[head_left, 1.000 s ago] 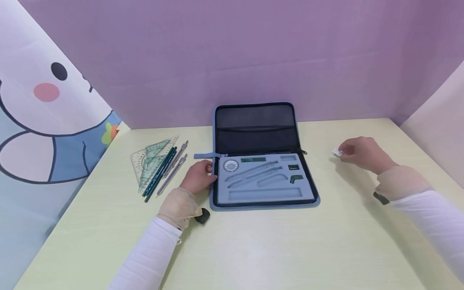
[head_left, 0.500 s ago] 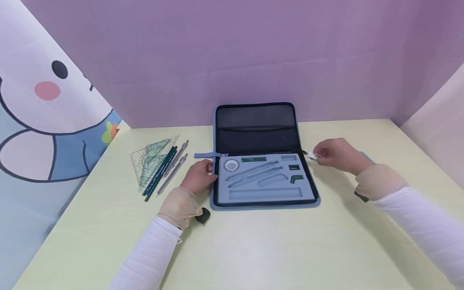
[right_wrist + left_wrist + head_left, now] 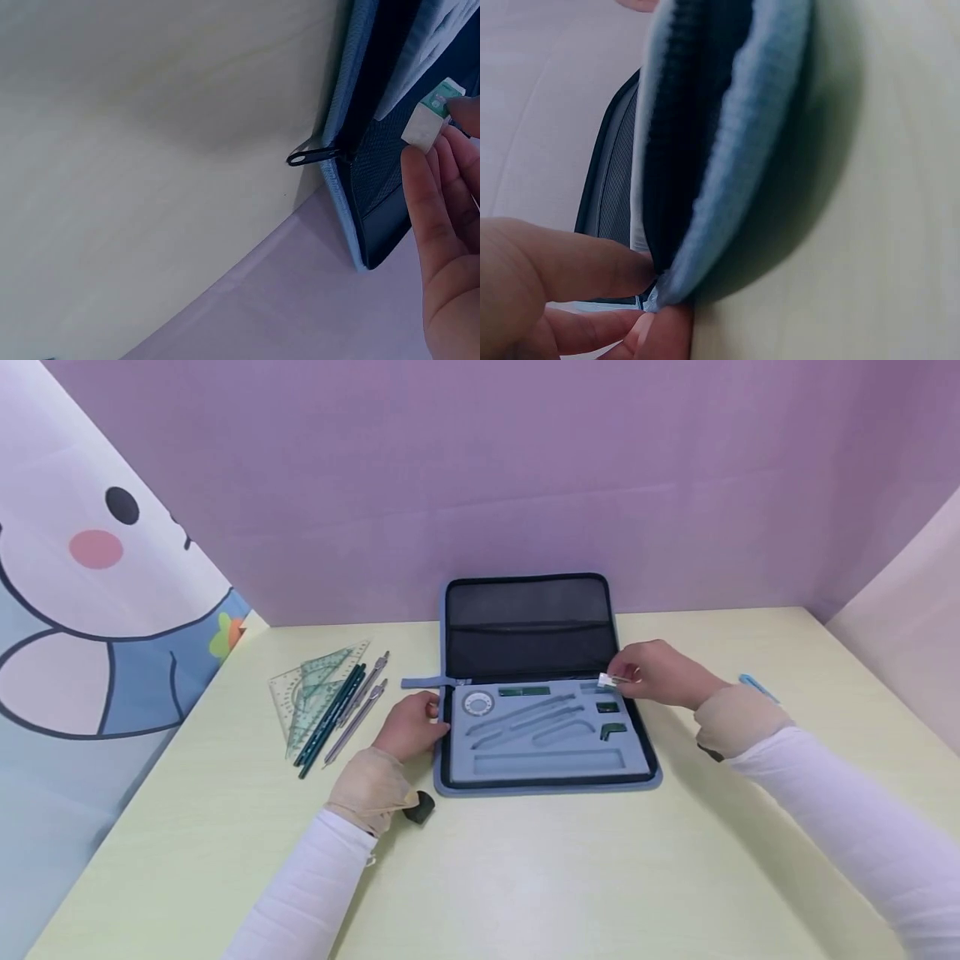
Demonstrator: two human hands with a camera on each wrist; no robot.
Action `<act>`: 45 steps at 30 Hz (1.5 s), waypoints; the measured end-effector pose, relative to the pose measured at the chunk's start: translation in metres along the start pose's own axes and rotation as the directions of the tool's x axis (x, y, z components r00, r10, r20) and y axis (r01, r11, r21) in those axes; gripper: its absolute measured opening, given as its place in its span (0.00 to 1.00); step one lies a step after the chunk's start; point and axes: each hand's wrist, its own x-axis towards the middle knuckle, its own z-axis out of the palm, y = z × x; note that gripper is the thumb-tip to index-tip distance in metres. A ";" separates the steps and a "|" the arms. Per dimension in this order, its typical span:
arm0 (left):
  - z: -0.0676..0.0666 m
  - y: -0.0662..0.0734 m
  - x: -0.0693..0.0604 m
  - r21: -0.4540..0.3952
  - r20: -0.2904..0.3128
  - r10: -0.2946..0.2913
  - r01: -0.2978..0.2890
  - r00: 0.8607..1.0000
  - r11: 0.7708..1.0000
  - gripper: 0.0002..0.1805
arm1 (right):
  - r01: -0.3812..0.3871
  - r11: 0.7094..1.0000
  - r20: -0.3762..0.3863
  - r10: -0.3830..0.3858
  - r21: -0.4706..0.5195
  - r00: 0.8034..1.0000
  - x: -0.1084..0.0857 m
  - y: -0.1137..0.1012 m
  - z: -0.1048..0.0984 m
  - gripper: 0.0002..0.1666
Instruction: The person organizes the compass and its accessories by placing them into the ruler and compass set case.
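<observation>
While left hand (image 3: 407, 727) pinches blue case (image 3: 551, 791) mid-frame, right hand (image 3: 660, 672) grips a white, green-banded block (image 3: 431, 118) right of centre.

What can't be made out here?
- White block with a green label, right wrist view: partly covered by the fingers of the right hand; any print too small to read.
- Right hand, same view: cut off by the right edge.
- Blue fabric zip case, left wrist view: cut off by the top edge.
- Slim blue object on the pale table, head view: too small to identify.
- Clear green-tinted plastic triangles, head view: markings too small.
</observation>
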 end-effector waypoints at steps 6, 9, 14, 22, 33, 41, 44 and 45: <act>0.000 0.001 -0.001 -0.008 0.001 0.004 -0.004 1.000 1.000 0.24 | 0.050 0.998 0.056 -0.048 -0.044 0.997 0.010 -0.002 0.005 0.08; 0.001 0.001 -0.002 -0.004 -0.003 0.011 -0.011 1.000 1.000 0.24 | 0.077 0.994 0.071 -0.071 -0.075 0.995 0.014 -0.002 0.007 0.08; 0.001 0.000 -0.002 -0.005 -0.007 0.023 -0.023 1.000 1.000 0.24 | 0.086 0.992 0.089 -0.078 -0.092 0.993 0.017 -0.004 0.010 0.08; 0.001 0.000 -0.001 0.000 -0.001 0.007 -0.007 1.000 1.000 0.23 | 0.114 0.986 0.098 -0.102 -0.119 0.990 0.021 -0.007 0.011 0.10; 0.001 0.000 -0.001 0.006 0.002 0.003 -0.003 1.000 1.000 0.24 | 0.133 0.986 0.125 -0.120 -0.101 0.985 0.020 -0.008 0.012 0.11; 0.001 0.000 0.000 0.003 -0.003 0.001 -0.001 1.000 1.000 0.24 | 0.153 0.985 0.116 -0.142 -0.085 0.983 0.021 -0.002 0.013 0.12; 0.001 -0.001 0.000 -0.001 0.002 -0.007 0.007 1.000 1.000 0.25 | 0.165 0.983 0.097 -0.157 -0.081 0.983 0.021 0.001 0.015 0.12; 0.001 -0.001 0.000 0.000 0.002 -0.007 0.007 1.000 1.000 0.24 | 0.172 0.982 0.089 -0.165 -0.079 0.982 0.020 0.002 0.016 0.12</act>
